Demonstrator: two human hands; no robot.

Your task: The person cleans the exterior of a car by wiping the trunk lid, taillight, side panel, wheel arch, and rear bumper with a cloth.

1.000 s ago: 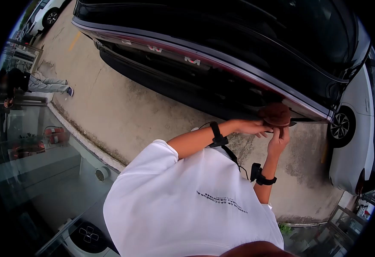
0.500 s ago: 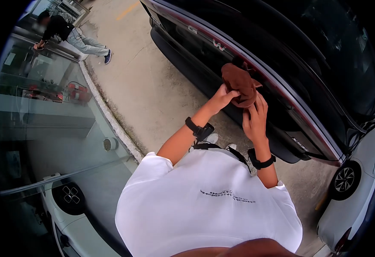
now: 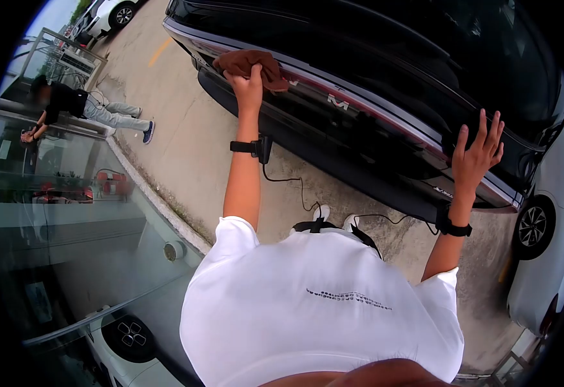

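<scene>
Concrete ground [image 3: 159, 129] spread beneath everything, widest toward 10 o'clock from the middle of the view. On it stood a dark car [image 3: 391, 58], filling the stretch from 12 to 2 o'clock, its rear turned to the wearer. A glass wall [image 3: 69, 232] took up 8 to 9 o'clock, the front of a pale vehicle showing in it lower down. A white car [image 3: 533, 290] was parked just past 3 o'clock, close by the dark car's corner.

At 10 o'clock a second person [image 3: 69, 103] in a dark top and pale trousers leaned toward the glass wall. The wearer's white shirt [image 3: 320, 297] spread across 6 o'clock, small dark print on its front.

A crumpled brown cloth [image 3: 269, 68] lay against the dark car's rear panel, just short of 12 o'clock. The left hand [image 3: 246, 88] gripped it, thumb on top and the other fingers partly hidden in its folds. Between 2 and 3 o'clock the right hand [image 3: 478, 155] was spread, grasping nothing, over the rear edge of the dark car; how firmly it pressed could not be told.

Pale shoes [image 3: 321, 213] showed near the middle, toward 4 o'clock. Black straps [image 3: 250, 149] circled both wrists. Smallest was a silvery letter M [image 3: 338, 102] at 1 o'clock, right of the brown cloth.
</scene>
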